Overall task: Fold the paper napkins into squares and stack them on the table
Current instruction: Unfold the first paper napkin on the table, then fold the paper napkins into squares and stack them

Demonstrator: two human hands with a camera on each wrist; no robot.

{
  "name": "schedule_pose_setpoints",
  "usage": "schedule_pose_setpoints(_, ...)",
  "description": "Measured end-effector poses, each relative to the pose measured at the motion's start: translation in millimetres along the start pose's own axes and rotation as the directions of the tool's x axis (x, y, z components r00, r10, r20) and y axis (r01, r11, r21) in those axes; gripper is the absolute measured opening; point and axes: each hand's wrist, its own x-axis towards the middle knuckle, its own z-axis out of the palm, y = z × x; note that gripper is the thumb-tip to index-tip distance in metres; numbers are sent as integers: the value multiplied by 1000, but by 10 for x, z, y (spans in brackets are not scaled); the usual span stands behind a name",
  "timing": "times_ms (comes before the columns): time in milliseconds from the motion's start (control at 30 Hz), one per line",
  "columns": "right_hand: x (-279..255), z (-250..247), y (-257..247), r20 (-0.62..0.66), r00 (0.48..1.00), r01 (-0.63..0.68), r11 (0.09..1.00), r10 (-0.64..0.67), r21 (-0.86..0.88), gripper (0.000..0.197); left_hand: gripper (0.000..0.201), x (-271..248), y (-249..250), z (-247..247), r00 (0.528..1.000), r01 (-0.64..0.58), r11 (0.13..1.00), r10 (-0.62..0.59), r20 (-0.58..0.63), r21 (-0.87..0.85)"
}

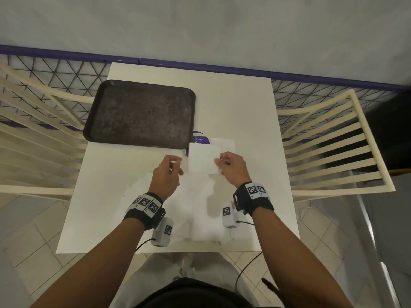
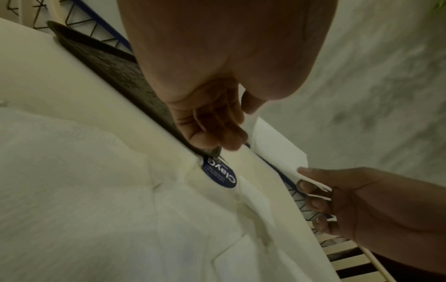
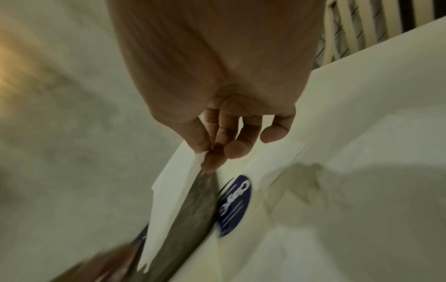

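While both hands pinch the napkin (image 1: 202, 160) by opposite edges, lifted above table (image 1: 244, 112), tray (image 1: 140, 113) just beside.

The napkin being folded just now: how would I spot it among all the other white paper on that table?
Start at the dark tray on the white table. Just off its near right corner, one napkin is held up between the left hand and right hand. Unlike the napkin pile lying flat nearer the person, it is pinched at both sides.
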Motion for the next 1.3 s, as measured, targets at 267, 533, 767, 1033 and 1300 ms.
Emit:
schedule_pose_setpoints(267, 851, -313, 307, -72, 992, -122, 949, 106, -292, 25, 12, -41, -412, -56, 952, 154, 965, -203, 231, 213)
schedule_pose_setpoints(533, 1200, -304, 428, -90, 984, -180, 907, 157, -380, 21, 12, -40, -582, -102, 926, 243, 933, -304, 223, 265)
schedule_pose_setpoints(767, 1163, -244, 444, -149, 969, -239, 908, 199, -343, 32, 13, 0, -588, -97, 930, 245, 932, -303, 206, 266)
schedule_pose_setpoints(1033, 754, 49, 351, -100, 994, -77, 923, 42, -377, 5, 13, -13, -594, -99, 941, 212, 940, -271, 205, 269)
schedule_pose_setpoints(1300, 57, 606, 244, 197, 973, 167, 955, -120, -243, 9, 15, -145, -709, -199, 952, 172, 937, -238, 195, 304)
